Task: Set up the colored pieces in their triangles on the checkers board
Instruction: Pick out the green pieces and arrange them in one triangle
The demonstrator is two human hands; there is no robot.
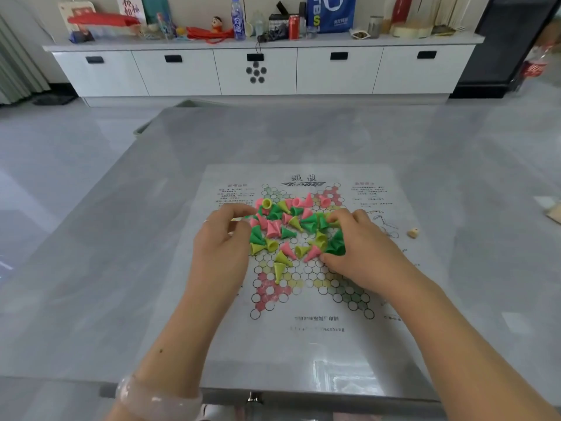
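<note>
Head view: both hands' grips curl around the heaped pieces (pixel 291 229), left hand (pixel 224 238), right hand (pixel 358 244).

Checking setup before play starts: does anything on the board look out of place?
Yes. The pink, green and yellow pieces lie tipped over in one mixed heap mid-board, between both hands, with the near triangles bare.

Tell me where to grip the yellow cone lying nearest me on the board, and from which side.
Take the yellow cone from above, pinching across its wide upper end. It lies on its side with its narrow tip pointing toward you, apart from the pile, so both flanks are probably free for a grip. The tapering tip would likely slip.
</note>
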